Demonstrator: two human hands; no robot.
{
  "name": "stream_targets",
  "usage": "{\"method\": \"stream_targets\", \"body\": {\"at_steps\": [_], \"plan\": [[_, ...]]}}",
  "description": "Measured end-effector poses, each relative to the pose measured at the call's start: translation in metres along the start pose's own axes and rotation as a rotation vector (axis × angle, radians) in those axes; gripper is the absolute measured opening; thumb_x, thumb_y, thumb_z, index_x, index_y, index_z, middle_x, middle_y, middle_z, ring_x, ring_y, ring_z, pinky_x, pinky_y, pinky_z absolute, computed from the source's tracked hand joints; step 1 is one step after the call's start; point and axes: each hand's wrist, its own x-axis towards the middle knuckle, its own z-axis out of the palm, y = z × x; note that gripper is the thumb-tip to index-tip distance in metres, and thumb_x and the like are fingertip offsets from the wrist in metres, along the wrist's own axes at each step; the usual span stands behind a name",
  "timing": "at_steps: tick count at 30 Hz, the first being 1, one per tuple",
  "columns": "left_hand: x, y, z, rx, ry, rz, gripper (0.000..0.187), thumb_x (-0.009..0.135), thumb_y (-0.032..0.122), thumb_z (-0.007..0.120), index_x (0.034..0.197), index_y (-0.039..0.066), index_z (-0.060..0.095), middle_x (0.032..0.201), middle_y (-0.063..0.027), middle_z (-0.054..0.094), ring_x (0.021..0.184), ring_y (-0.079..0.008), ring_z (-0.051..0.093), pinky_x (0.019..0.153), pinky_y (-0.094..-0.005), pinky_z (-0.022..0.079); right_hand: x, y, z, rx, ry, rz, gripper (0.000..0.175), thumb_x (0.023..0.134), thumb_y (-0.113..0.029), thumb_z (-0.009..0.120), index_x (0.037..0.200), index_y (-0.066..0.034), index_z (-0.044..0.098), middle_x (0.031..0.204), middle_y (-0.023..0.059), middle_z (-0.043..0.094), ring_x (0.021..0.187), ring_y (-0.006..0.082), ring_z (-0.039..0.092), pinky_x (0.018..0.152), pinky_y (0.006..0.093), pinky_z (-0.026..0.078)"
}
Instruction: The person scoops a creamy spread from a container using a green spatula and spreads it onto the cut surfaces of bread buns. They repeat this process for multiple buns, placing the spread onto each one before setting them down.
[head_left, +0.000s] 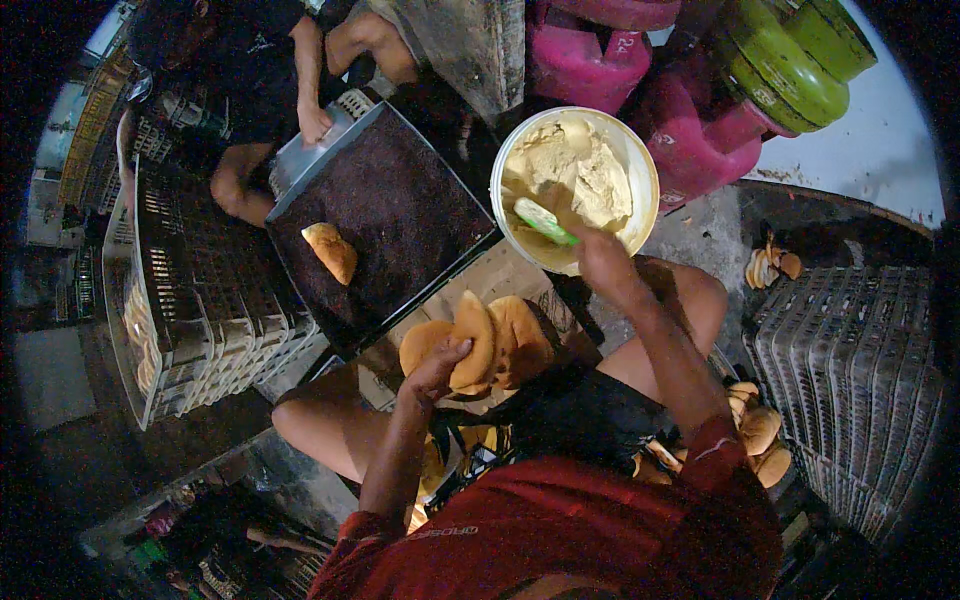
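My left hand (439, 369) grips a split bread bun (474, 341), its thumb pressed on the upper half. More golden buns (521, 337) lie right beside and beneath it on a sheet of cardboard (480, 274). In my right hand (606, 262) is a spatula (541, 221) with a green edge and a smear of cream on its blade. The blade reaches inside a round white bucket (498, 176) that holds thick pale-yellow cream (559, 154). Its handle is hidden by my fingers.
A dark baking tray (397, 202) carries one folded bun (330, 253); another person's hand (313, 122) rests at its far edge. Stacked plastic crates stand left (217, 337) and right (847, 375). Pink gas cylinders (592, 67) and a green one (787, 67) stand behind the bucket. Buns (761, 431) lie at my right.
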Motion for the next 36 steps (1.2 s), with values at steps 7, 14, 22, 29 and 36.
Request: {"method": "stream_targets", "body": {"at_steps": [7, 14, 22, 29, 36], "plan": [[0.042, -0.015, -0.034, -0.284, 0.014, 0.116, 0.068, 0.098, 0.052, 0.051, 0.143, 0.002, 0.039, 0.134, -0.0182, 0.055, 0.118, -0.0326, 0.06, 0.103, -0.0475, 0.048, 0.066, 0.078, 0.109, -0.219, -0.224, 0.105, 0.018, 0.073, -0.012, 0.063, 0.082, 0.0015, 0.072, 0.079, 0.0247, 0.068, 0.076, 0.0385, 0.07, 0.066, 0.0497, 0.054], [0.044, 0.046, -0.025, -0.288, -0.001, 0.136, 0.087, 0.092, 0.076, 0.03, 0.149, 0.012, 0.035, 0.143, -0.0181, 0.048, 0.123, -0.0376, 0.056, 0.095, -0.0578, 0.051, 0.06, 0.034, 0.0, 0.899, -0.598, 0.441, 0.037, 0.083, -0.007, 0.064, 0.119, 0.0021, 0.066, 0.089, 0.012, 0.07, 0.066, 0.0214, 0.064, 0.059, 0.038, 0.052], [0.076, 0.066, 0.043, -0.141, -0.097, 0.219, 0.082, 0.092, 0.075, 0.034, 0.146, 0.014, 0.04, 0.14, -0.0165, 0.051, 0.123, -0.0349, 0.056, 0.096, -0.055, 0.05, -0.005, -0.02, -0.001, 0.684, -0.11, -0.056, 0.038, 0.09, -0.004, 0.062, 0.128, -0.0037, 0.062, 0.096, 0.0101, 0.065, 0.071, 0.0203, 0.062, 0.064, 0.0314, 0.051], [0.071, 0.066, 0.02, -0.258, 0.053, 0.351, 0.071, 0.096, 0.066, 0.042, 0.141, 0.012, 0.044, 0.133, -0.0144, 0.055, 0.118, -0.0311, 0.059, 0.095, -0.0487, 0.053, -0.037, -0.066, -0.043, 0.046, -0.026, -0.442, 0.046, 0.078, 0.001, 0.062, 0.121, -0.0157, 0.069, 0.088, 0.014, 0.059, 0.083, 0.0332, 0.062, 0.072, 0.0418, 0.051], [0.041, 0.064, 0.021, -0.158, -0.043, 0.188, 0.071, 0.097, 0.062, 0.044, 0.143, 0.008, 0.044, 0.133, -0.0138, 0.056, 0.118, -0.0282, 0.059, 0.097, -0.045, 0.052, -0.01, -0.056, -0.067, 0.196, 0.022, -0.335, 0.043, 0.08, 0.0, 0.058, 0.12, -0.0123, 0.07, 0.089, 0.0134, 0.06, 0.083, 0.0322, 0.061, 0.076, 0.0399, 0.051]]}}
